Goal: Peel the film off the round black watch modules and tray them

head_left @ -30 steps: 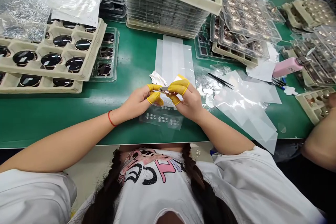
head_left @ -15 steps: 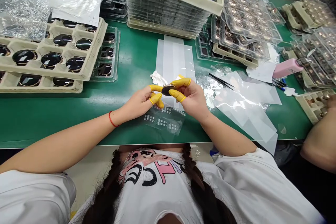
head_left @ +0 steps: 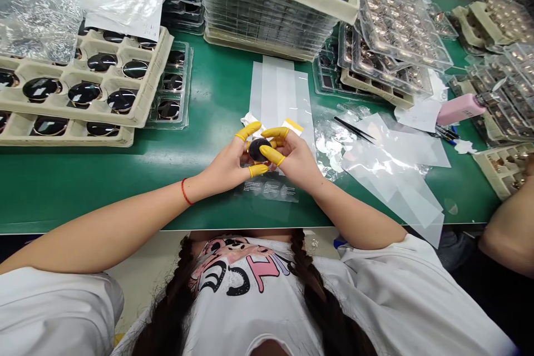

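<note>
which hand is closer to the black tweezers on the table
Right. The right hand sits nearer the black tweezers, not touching them; the left hand is farther, on the other side of the dark round disc both hold.

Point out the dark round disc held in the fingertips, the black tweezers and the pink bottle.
dark round disc (head_left: 257, 149): head view, centre of its dark face.
black tweezers (head_left: 352, 128): head view, middle of the two arms.
pink bottle (head_left: 459, 108): head view, middle of its pink body.
</note>
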`<action>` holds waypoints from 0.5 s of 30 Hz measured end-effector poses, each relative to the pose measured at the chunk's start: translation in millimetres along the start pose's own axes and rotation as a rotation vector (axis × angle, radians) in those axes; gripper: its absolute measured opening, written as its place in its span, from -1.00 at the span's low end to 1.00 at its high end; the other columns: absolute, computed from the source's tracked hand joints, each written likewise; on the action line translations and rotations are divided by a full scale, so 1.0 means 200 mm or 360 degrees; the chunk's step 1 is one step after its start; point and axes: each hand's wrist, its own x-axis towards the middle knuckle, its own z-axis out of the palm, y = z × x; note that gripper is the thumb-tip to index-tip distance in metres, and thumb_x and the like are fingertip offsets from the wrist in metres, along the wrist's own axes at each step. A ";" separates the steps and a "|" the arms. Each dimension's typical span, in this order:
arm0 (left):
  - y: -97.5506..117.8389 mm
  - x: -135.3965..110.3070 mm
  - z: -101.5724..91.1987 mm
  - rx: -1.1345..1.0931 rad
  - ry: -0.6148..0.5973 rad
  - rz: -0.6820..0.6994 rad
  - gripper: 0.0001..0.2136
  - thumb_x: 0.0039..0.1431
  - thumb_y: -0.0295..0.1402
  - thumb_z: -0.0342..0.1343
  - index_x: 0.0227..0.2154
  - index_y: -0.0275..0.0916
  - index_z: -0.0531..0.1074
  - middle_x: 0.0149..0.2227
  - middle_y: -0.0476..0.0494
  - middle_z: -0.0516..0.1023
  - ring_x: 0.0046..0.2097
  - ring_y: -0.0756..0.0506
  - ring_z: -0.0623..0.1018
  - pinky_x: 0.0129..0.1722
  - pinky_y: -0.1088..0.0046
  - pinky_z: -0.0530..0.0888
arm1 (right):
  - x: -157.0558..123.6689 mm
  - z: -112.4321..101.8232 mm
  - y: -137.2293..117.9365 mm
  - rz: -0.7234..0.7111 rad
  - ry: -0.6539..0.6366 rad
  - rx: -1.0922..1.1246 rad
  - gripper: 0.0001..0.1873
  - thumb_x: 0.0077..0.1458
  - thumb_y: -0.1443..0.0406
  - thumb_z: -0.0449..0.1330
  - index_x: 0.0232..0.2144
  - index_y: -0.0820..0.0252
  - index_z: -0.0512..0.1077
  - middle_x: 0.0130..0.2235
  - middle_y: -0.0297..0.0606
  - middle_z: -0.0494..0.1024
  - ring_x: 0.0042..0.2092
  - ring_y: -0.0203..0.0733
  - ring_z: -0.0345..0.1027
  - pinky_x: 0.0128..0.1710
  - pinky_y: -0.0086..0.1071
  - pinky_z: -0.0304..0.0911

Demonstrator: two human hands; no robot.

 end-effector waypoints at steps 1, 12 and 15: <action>0.00 0.00 0.00 -0.0045 -0.0018 -0.0012 -0.23 0.08 -0.31 0.26 0.28 -0.11 -0.04 -0.03 -0.16 0.50 -0.08 -0.11 0.60 -0.03 0.26 0.55 | 0.00 0.00 0.00 -0.0063 0.0014 -0.0094 -0.69 0.00 0.22 0.28 -0.20 0.15 0.36 -0.37 -0.36 0.46 -0.42 -0.37 0.34 -0.52 -0.48 0.27; 0.02 0.00 -0.04 -0.0283 -0.0080 -0.0063 -0.28 0.22 -0.25 0.12 0.30 -0.15 -0.16 -0.38 0.07 0.44 -0.37 0.03 0.57 -0.25 0.43 0.53 | 0.02 -0.17 -0.06 0.0004 -0.0666 -0.0189 -0.65 0.02 0.35 0.19 -0.08 0.19 0.33 -0.28 -0.32 0.45 -0.26 -0.33 0.36 -0.29 -0.39 0.32; 0.01 0.01 -0.04 -0.0255 -0.0105 -0.0088 -0.38 0.28 -0.20 0.04 0.28 -0.24 -0.10 -0.41 0.05 0.46 -0.36 0.02 0.57 -0.23 0.43 0.52 | 0.01 -0.13 -0.06 -0.0028 -0.0295 -0.0251 -0.74 0.01 0.34 0.19 -0.18 0.21 0.34 -0.22 -0.28 0.46 -0.24 -0.32 0.36 -0.25 -0.37 0.33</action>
